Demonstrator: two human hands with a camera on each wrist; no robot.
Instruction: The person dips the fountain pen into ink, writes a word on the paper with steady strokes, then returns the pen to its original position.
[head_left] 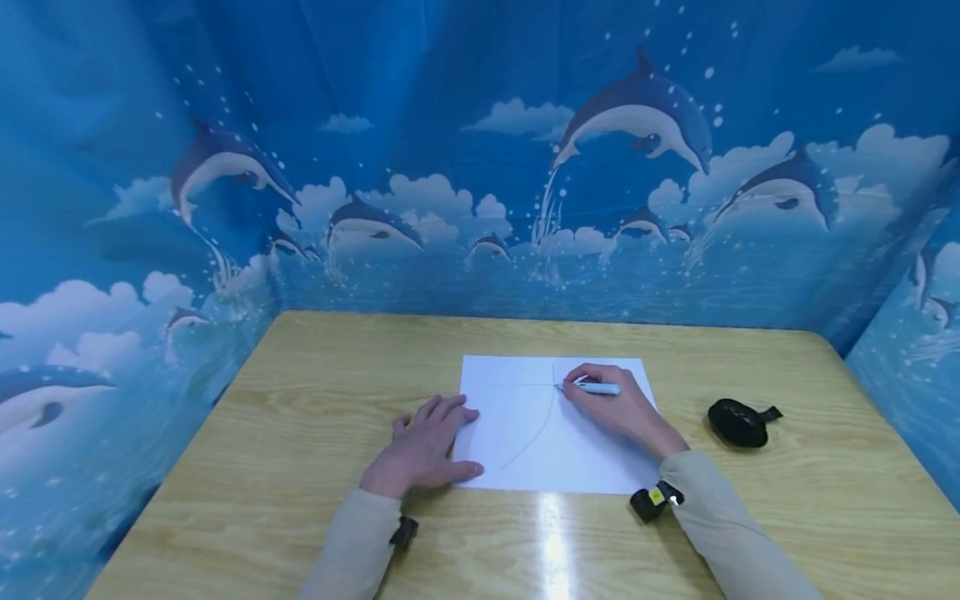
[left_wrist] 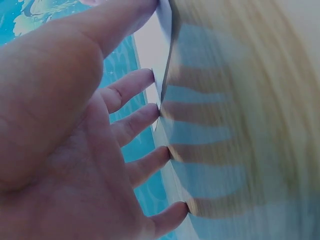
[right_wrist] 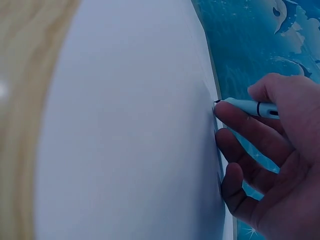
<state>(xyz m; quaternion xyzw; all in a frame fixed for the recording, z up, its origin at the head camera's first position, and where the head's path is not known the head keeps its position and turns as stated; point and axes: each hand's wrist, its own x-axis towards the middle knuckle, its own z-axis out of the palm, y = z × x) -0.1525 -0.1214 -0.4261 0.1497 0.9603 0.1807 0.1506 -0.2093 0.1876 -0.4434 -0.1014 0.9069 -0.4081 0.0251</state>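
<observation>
A white sheet of paper [head_left: 600, 467] lies on the wooden table. My right hand [head_left: 618, 410] pinches a light blue fountain pen [head_left: 600, 388] over the sheet's upper right part. In the right wrist view, the dark nib of the pen [right_wrist: 242, 105] is right at the paper's surface. Thin lines cross near the nib, and a curved line [head_left: 542, 427] runs from there down to the lower left. My left hand [head_left: 426, 446] is spread at the sheet's left edge. Its fingertips and thumb rest along the edge of the paper [left_wrist: 164, 35] and the table beside it.
Right of the paper, a shiny black rounded object [head_left: 738, 423] with a short tab lies on the table [head_left: 337, 367]. Behind and at the sides hangs a blue curtain [head_left: 450, 275] printed with dolphins. Black wrist cameras sit at both cuffs.
</observation>
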